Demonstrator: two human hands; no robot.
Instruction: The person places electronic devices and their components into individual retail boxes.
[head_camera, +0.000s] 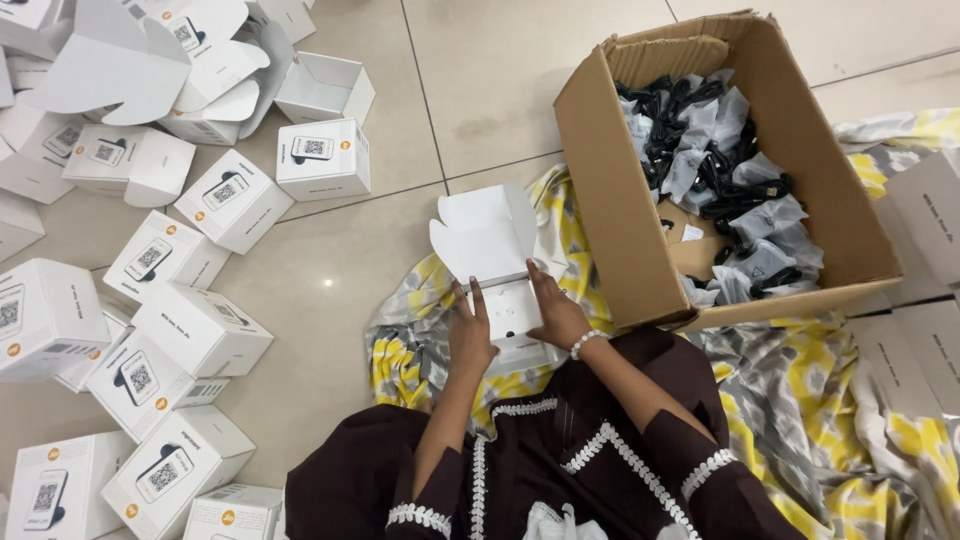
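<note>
A small white carton (505, 300) with its lid flap raised sits in front of me on a yellow, grey and white patterned cloth (800, 400). My left hand (470, 330) grips the carton's left side, fingers pointing up along its edge. My right hand (557, 310), with a beaded bracelet at the wrist, holds the carton's right side. The inside of the carton shows a white insert with small dark marks. Both arms come out of dark brown sleeves with white trim.
A large open cardboard box (610, 170) at the right holds several black cables in clear bags. Many closed white cartons (200, 330) lie scattered on the tiled floor at the left, with open ones (325, 85) at the top. More white cartons (925, 220) stand at the right edge.
</note>
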